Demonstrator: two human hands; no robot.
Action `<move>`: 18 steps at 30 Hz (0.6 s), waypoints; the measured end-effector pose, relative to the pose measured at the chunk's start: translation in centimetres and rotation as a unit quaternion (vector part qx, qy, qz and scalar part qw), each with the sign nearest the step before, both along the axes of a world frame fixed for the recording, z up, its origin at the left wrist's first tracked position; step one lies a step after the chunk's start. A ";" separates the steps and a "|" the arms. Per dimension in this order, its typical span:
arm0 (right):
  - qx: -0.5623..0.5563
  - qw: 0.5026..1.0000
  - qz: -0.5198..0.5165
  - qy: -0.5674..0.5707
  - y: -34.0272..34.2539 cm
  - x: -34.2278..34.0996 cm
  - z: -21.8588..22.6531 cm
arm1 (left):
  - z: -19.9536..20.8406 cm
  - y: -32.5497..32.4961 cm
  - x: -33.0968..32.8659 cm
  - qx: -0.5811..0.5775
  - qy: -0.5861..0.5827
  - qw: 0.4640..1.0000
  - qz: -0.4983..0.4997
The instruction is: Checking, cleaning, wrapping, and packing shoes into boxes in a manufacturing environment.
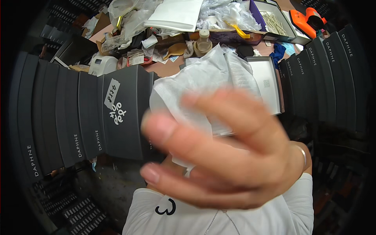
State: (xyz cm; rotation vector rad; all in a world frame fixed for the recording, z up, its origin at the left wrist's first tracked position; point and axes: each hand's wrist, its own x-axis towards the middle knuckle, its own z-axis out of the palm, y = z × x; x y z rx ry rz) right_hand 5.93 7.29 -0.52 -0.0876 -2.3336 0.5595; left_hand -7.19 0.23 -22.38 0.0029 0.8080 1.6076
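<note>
My right hand (235,152) is raised close in front of me, blurred by motion, with a thin bracelet at its wrist. Its fingers are spread and curve to the left, and nothing shows between them. Behind it are thin white sheets (196,78), like wrapping tissue, creased and standing up from the work surface. Part of my left forearm (166,166) appears below the sheets; my left hand is hidden behind the sheets and my right hand. An open shallow box (263,80) with a white inside lies just beyond, to the right.
Stacked dark grey boxes (123,129) line the left, and more boxes (319,74) stand on the right. Across the back are a white pad (176,13), crumpled plastic (229,15), a yellow tool (239,31), an orange tape dispenser (303,23), a clear bottle (203,41) and a white device (102,64).
</note>
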 end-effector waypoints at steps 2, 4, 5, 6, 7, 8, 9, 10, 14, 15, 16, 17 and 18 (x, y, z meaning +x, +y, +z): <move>-0.059 0.997 -0.017 -0.054 2.0 0.9 0.1 | -0.1 0.0 0.3 -0.002 0.002 1.000 0.005; -0.125 0.986 0.011 -0.109 3.0 1.4 -1.0 | -0.2 -0.1 0.3 -0.006 0.005 1.000 0.017; -0.126 0.984 0.006 -0.125 2.7 1.6 -1.3 | -0.4 0.1 0.6 -0.006 0.000 1.000 0.014; -0.127 0.982 0.002 -0.141 2.5 1.7 -1.6 | -0.6 0.2 0.4 -0.008 0.001 1.000 0.011; -0.127 0.979 0.000 -0.157 2.3 1.9 -1.8 | -0.5 0.4 0.4 -0.007 0.000 1.000 0.013; -0.097 0.984 -0.018 -0.149 2.1 1.7 -1.8 | -0.4 0.6 0.5 -0.008 0.000 1.000 0.013; -0.068 0.985 -0.036 -0.157 2.1 1.7 -1.9 | -0.4 0.7 0.3 -0.008 0.003 1.000 0.014; -0.038 0.984 -0.055 -0.165 2.3 1.6 -2.2 | -0.5 1.0 0.1 -0.006 0.006 1.000 0.014; -0.033 0.990 -0.039 -0.128 3.7 1.2 -3.2 | -0.8 1.3 0.0 -0.006 0.020 1.000 0.013; -0.059 0.995 -0.010 -0.084 3.8 0.8 -3.2 | -0.6 1.1 0.0 -0.006 0.029 1.000 0.010; -0.053 0.997 -0.004 -0.052 3.9 0.2 -3.2 | -0.5 0.7 0.0 -0.010 0.044 0.999 0.006; -0.057 0.998 0.001 -0.041 3.7 -0.3 -3.2 | -0.3 0.0 0.2 -0.013 0.063 0.998 -0.004; -0.061 0.998 0.007 -0.030 3.3 -0.9 -3.4 | 0.2 -1.8 0.3 -0.020 0.092 0.995 -0.012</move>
